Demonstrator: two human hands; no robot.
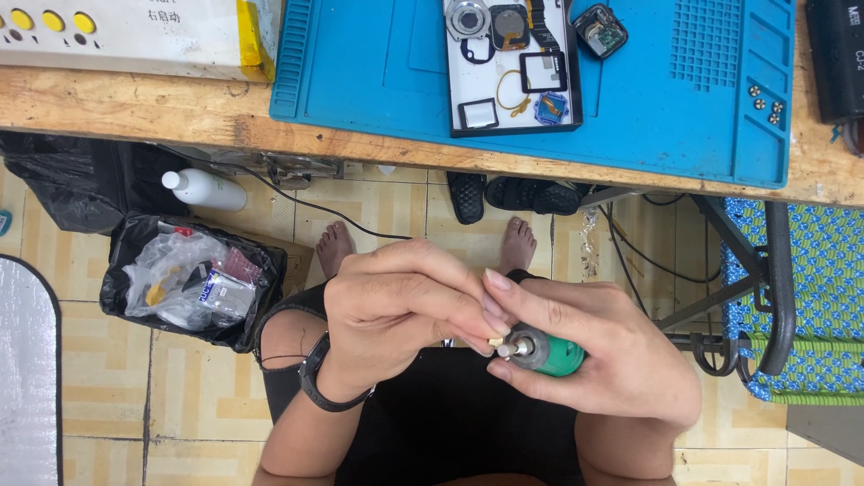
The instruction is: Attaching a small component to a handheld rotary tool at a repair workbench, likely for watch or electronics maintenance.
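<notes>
Both hands meet in lower centre frame: right hand (pixel 612 360) clamped around small green bottle (pixel 549 353), long axis horizontal with nozzle pointing frame-left, where left hand (pixel 405 306) fingertips pinch its tip, well below the table (pixel 180 112).

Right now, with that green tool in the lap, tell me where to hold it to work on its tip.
Grip the green tool around its round body, coming from the right, as the right hand does. It lies sideways with its metal tip pointing left, so the left hand can probably pinch the tip from that side.
</notes>
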